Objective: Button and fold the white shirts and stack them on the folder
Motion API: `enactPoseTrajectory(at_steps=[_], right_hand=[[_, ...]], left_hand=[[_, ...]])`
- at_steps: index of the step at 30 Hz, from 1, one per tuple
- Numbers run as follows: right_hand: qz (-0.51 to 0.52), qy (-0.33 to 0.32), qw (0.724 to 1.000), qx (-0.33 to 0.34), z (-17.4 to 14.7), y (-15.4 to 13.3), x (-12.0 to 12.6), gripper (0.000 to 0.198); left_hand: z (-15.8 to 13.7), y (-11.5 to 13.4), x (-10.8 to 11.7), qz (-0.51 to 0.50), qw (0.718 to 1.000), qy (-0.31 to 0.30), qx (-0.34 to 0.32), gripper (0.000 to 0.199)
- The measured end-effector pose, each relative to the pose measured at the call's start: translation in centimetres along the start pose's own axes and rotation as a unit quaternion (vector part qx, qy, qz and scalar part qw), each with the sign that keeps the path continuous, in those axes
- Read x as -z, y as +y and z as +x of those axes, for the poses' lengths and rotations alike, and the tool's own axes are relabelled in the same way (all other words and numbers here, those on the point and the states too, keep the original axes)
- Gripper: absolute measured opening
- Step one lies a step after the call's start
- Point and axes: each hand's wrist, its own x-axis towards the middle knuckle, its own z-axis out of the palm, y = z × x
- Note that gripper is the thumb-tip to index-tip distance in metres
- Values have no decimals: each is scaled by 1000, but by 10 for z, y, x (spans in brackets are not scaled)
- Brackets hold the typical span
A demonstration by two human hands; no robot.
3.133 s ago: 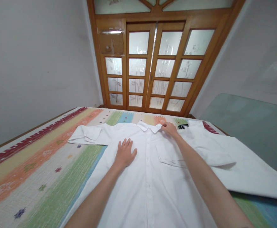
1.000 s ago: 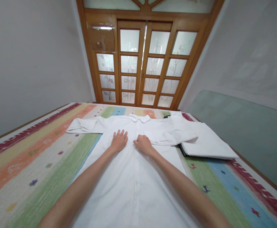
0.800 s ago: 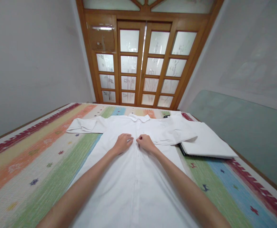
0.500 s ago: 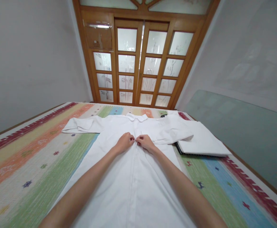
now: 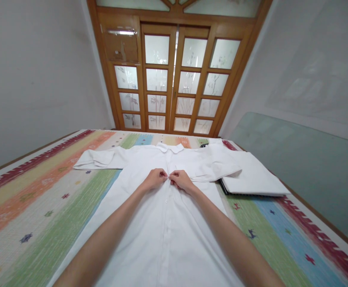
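A white collared shirt (image 5: 144, 235) lies spread flat with its front up, collar at the far end and sleeves out to both sides. My left hand (image 5: 156, 178) pinches the front placket a little below the chest. Close beside it, my right hand (image 5: 180, 179) pinches the same placket from the other side, fingertips almost touching. Any button between the fingers is too small to make out. Below the hands the placket runs down toward me.
Under the shirt is a striped, patterned cloth (image 5: 72, 215) covering the table. At the right, a folded white cloth (image 5: 254, 175) rests on a black-edged item, partly under the right sleeve. Beyond stand wooden glazed doors (image 5: 174, 79); a pale green panel (image 5: 296, 159) leans at the right wall.
Both hands stay at the same spot on the placket, fingertips shifted slightly. The whole view has moved a little, so things appear slightly further left.
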Motion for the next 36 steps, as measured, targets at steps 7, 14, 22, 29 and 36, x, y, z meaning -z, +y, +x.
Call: enactPoseTrajectory(at_steps=[7, 14, 22, 29, 36], right_hand=[[3, -3, 1000, 13, 3, 5, -1, 13], [36, -20, 999, 4, 0, 2, 0, 12], [43, 1, 999, 8, -6, -3, -1, 4], [29, -6, 1000, -1, -6, -5, -1, 3], [37, -6, 999, -20, -7, -9, -1, 6]], left_hand=[[0, 2, 0, -113, 992, -11, 62, 6], [-1, -1, -9, -282, 946, -2, 161, 10], [0, -1, -10, -293, 944, 18, 152, 19], [1, -9, -12, -239, 961, 25, 135, 13], [5, -11, -16, -264, 953, 29, 146, 16]])
